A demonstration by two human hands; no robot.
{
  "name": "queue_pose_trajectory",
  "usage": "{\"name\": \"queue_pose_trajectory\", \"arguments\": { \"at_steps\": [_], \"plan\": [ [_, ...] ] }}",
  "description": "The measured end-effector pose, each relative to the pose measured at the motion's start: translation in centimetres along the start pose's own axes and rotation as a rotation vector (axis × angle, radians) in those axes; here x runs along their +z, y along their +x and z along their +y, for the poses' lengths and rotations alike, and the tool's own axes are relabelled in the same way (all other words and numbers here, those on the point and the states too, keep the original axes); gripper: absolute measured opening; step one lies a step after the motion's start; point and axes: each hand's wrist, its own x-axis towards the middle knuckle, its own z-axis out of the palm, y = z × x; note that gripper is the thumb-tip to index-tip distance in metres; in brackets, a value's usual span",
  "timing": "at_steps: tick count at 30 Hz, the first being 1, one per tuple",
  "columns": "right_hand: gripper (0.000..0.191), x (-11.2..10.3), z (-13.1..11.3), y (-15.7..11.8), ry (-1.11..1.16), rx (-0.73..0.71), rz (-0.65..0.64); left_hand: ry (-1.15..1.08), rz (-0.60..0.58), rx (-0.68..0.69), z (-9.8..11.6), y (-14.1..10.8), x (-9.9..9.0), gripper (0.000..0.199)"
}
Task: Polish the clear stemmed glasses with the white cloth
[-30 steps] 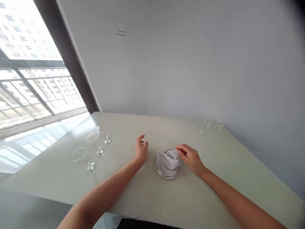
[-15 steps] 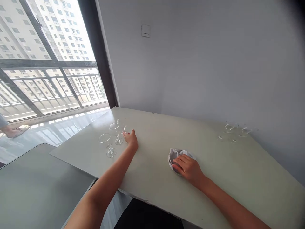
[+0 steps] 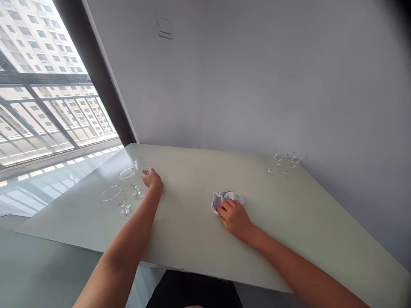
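On the surface (image 3: 192,239), 3 glasses (image 3: 126,211) stand at left; the left hand (image 3: 152,177) curls around the farthest. The right hand (image 3: 236,218), fingers bent, grips 1 cloth (image 3: 218,199). Far right: at least 2 more glasses.

I register one clear stemmed glass (image 3: 141,164), rim up, toward the far left of the pale table (image 3: 189,235). I log one whitish cloth (image 3: 217,198), bunched, lying nearer its middle.
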Motion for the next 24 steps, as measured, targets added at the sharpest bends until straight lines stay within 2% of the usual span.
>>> {"name": "queue_pose_trajectory", "arguments": {
  "at_steps": [2, 6, 8, 10, 12, 14, 17, 19, 22, 24],
  "plan": [
    [0.023, -0.9, 1.3, 0.4, 0.225, 0.134, 0.106, 0.008, -0.035, -0.005, 0.0, -0.6, 0.4, 0.031],
    [0.027, -3.7, 4.4, 1.5, 0.901, 0.687, 0.406, 0.015, -0.245, 0.102, 0.7, -4.4, 1.4, 0.021],
    [0.027, -5.0, 5.7, 2.0, 1.217, 0.916, 0.537, 0.037, -0.38, 0.217, 1.5, -6.9, 1.7, 0.021],
    [0.027, -6.0, 6.4, 2.1, 1.406, 1.022, 0.637, 0.115, -0.526, 0.388, 2.5, -9.4, 1.8, 0.018],
    [0.025, -6.6, 6.6, 2.1, 1.463, 1.03, 0.711, 0.214, -0.656, 0.559, 3.2, -11.4, 1.9, 0.015],
    [0.024, -7.3, 6.2, 2.0, 1.459, 1.014, 0.762, 0.279, -0.739, 0.661, 3.6, -12.9, 1.9, 0.011],
    [0.025, -8.2, 5.1, 2.0, 1.416, 1.0, 0.793, 0.345, -0.787, 0.777, 3.5, -14.3, 2.0, 0.01],
    [0.025, -8.5, 4.2, 2.4, 1.331, 0.952, 0.79, 0.388, -0.773, 0.861, 3.1, -14.9, 2.0, 0.015],
    [0.023, -8.3, 2.4, 3.6, 1.12, 0.824, 0.701, 0.366, -0.714, 0.987, 2.6, -15.5, 1.9, 0.029],
    [0.022, -7.5, 1.1, 4.5, 1.043, 0.722, 0.515, 0.315, -0.675, 1.064, 2.4, -15.6, 1.8, 0.035]
  ]
}}
